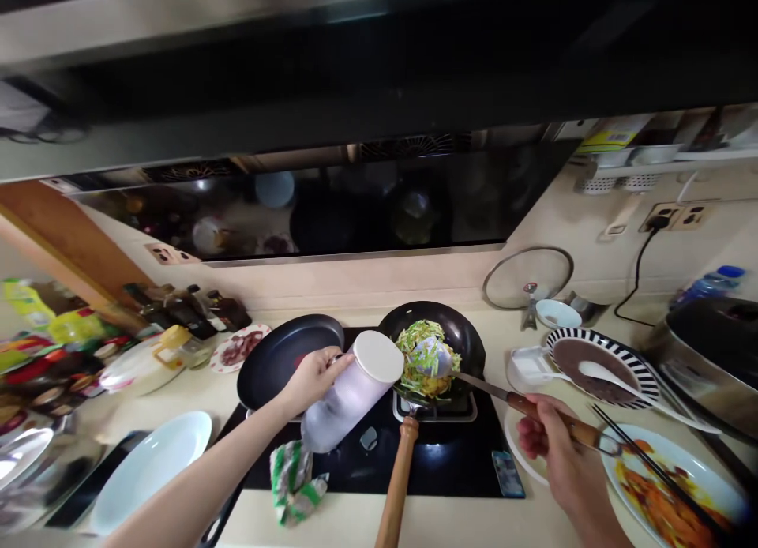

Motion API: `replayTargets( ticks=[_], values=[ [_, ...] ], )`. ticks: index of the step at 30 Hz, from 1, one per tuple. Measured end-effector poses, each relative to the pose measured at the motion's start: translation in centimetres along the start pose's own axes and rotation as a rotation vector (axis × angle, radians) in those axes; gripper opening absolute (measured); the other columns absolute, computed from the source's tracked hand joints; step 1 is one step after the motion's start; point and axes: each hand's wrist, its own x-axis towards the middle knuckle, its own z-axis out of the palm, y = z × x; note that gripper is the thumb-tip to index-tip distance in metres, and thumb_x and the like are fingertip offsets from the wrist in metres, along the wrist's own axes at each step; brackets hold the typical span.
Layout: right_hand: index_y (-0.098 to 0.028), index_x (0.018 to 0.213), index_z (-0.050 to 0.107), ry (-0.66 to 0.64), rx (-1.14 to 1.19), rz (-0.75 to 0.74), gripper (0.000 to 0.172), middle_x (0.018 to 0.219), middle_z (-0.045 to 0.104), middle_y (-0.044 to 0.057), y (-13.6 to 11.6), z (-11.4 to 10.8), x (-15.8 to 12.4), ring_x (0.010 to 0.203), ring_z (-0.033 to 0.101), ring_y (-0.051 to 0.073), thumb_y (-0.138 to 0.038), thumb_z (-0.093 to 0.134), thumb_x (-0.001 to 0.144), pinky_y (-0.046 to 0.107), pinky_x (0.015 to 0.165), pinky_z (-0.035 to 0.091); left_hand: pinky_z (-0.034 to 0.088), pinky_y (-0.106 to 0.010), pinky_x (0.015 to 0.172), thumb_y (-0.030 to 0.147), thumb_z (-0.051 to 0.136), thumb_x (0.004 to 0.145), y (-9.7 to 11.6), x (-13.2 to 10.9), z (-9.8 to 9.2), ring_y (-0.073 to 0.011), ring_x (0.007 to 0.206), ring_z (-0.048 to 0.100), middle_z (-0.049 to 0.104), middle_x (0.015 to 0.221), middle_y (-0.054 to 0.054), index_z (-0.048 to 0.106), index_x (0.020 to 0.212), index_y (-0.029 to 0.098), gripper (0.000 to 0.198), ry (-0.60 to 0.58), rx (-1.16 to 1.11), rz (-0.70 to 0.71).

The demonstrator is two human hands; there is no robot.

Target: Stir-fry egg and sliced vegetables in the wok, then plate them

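Observation:
My left hand (pixel 315 384) is closed on a pale cylindrical jug (pixel 355 394), tilted with its whitish round end toward the wok (pixel 467 339). Whether anything flows from it I cannot make out. Shredded green and yellow food (pixel 423 333) lies in the wok, which sits on the right burner with its wooden handle (pixel 398 485) pointing at me. My right hand (pixel 553 445) grips a wok spatula (pixel 521 403) by its wooden handle; the metal blade rests in the food. Behind my left hand is a dark frying pan (pixel 269 362).
A green-and-white cloth (pixel 296 481) lies at the stove's front edge. On the left are an oval plate (pixel 157 465) and a plate of meat (pixel 240 347). On the right are a striped-rim bowl (pixel 557 339), a dish of cooked food (pixel 669 493) with chopsticks, and a dark-lidded pot (pixel 714 350).

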Motion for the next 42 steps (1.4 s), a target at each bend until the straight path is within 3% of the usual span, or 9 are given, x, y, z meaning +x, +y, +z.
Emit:
replayTargets(
  ticks=[13, 19, 25, 29, 33, 36, 39, 42],
  values=[
    [-0.019, 0.097, 0.055, -0.136, -0.091, 0.045, 0.053, 0.052, 0.062, -0.001, -2.0, 3.1, 0.3, 0.042, 0.057, 0.015, -0.065, 0.062, 0.071, 0.022, 0.037, 0.044, 0.023, -0.025, 0.051, 0.063, 0.038, 0.083, 1.9, 4.6, 1.7, -0.0114, 0.052, 0.036, 0.036, 0.053, 0.006, 0.040, 0.059, 0.020, 0.049, -0.161, 0.432, 0.107],
    [-0.018, 0.093, 0.056, -0.178, -0.095, 0.050, 0.054, 0.050, 0.061, -0.001, -2.1, 3.4, 0.9, 0.040, 0.057, 0.015, -0.066, 0.062, 0.069, 0.021, 0.035, 0.043, 0.022, -0.026, 0.051, 0.063, 0.036, 0.083, 2.9, 6.0, 2.0, -0.0125, 0.050, 0.037, 0.037, 0.051, 0.005, 0.040, 0.058, 0.021, 0.049, -0.235, 0.543, 0.104],
    [-0.017, 0.092, 0.057, -0.233, -0.067, 0.055, 0.051, 0.051, 0.062, 0.000, -1.9, 4.5, 1.5, 0.040, 0.057, 0.014, -0.064, 0.063, 0.071, 0.020, 0.034, 0.043, 0.020, -0.026, 0.050, 0.058, 0.041, 0.082, 3.1, 6.9, 1.6, -0.0120, 0.049, 0.035, 0.038, 0.051, 0.004, 0.041, 0.056, 0.021, 0.046, -0.234, 0.578, 0.100],
    [-0.017, 0.099, 0.057, -0.186, 0.014, 0.070, 0.054, 0.058, 0.066, 0.002, -1.4, 4.5, 2.3, 0.047, 0.061, 0.016, -0.063, 0.064, 0.072, 0.023, 0.041, 0.050, 0.022, -0.025, 0.049, 0.059, 0.044, 0.081, 2.2, 7.1, 0.9, -0.0112, 0.049, 0.035, 0.037, 0.051, 0.005, 0.044, 0.056, 0.020, 0.046, -0.162, 0.440, 0.066],
    [-0.016, 0.099, 0.058, -0.138, -0.076, 0.054, 0.056, 0.060, 0.067, 0.004, -1.6, 2.5, 3.0, 0.048, 0.063, 0.019, -0.064, 0.063, 0.071, 0.026, 0.043, 0.053, 0.025, -0.022, 0.042, 0.063, 0.047, 0.079, 0.2, 6.4, -0.2, -0.0099, 0.040, 0.035, 0.035, 0.044, 0.007, 0.041, 0.057, 0.022, 0.047, 0.029, 0.113, -0.079],
    [-0.017, 0.097, 0.059, -0.133, -0.173, -0.040, 0.051, 0.060, 0.066, 0.004, -2.6, 2.2, 3.2, 0.048, 0.063, 0.019, -0.062, 0.060, 0.074, 0.027, 0.043, 0.053, 0.027, -0.021, 0.039, 0.064, 0.049, 0.077, -0.7, 5.5, -0.9, -0.0091, 0.035, 0.034, 0.035, 0.039, 0.008, 0.035, 0.055, 0.023, 0.049, 0.173, -0.073, -0.152],
    [-0.018, 0.094, 0.061, -0.258, -0.311, -0.152, 0.044, 0.061, 0.065, 0.003, -3.9, 3.3, 3.5, 0.051, 0.063, 0.018, -0.059, 0.055, 0.079, 0.027, 0.047, 0.053, 0.028, -0.020, 0.039, 0.061, 0.052, 0.078, -0.6, 4.3, -1.4, -0.0083, 0.036, 0.035, 0.037, 0.039, 0.008, 0.037, 0.054, 0.021, 0.049, 0.243, -0.111, -0.121],
    [-0.021, 0.088, 0.064, -0.395, -0.590, -0.413, 0.030, 0.061, 0.064, 0.001, -5.2, 4.6, 4.5, 0.052, 0.061, 0.016, -0.048, 0.052, 0.082, 0.024, 0.051, 0.050, 0.028, -0.020, 0.040, 0.059, 0.053, 0.079, -0.4, 2.9, -1.6, -0.0080, 0.039, 0.036, 0.038, 0.040, 0.007, 0.038, 0.052, 0.021, 0.049, 0.289, -0.146, -0.104]
  ],
)
